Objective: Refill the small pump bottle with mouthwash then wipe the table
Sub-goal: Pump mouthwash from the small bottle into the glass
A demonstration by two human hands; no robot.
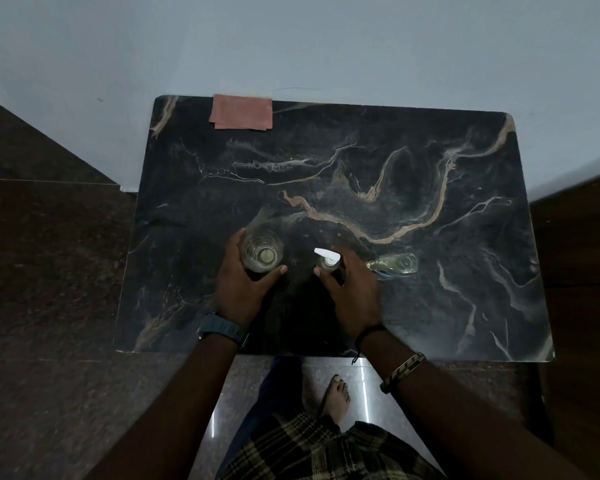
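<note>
**Both hands on bottles at the near centre of the counter**

While you stand at the near edge of the dark marbled counter (430, 209), your left hand (243, 289) is wrapped round a clear glass bottle (262, 251) a little left of the frame's centre, fingers curled behind it and thumb across its near side. The bottle stands upright, its open mouth facing the camera, with pale liquid visible low inside.

Your right hand (352, 292) is curled round the small pump bottle (328, 263), just right of centre. Its thumb lies on the bottle's left side and the fingers go round the far side. The white pump head (326, 254) is on the bottle, nozzle pointing to the upper left. The two bottles stand near each other but apart.

Just beside your right hand, further right in the frame, a third clear container (394, 265) rests on the counter; whether it lies on its side or stands tilted cannot be told.

A folded pink cloth (241, 111) lies at the upper left of the counter, against the wall, well apart from the bottles.
</note>
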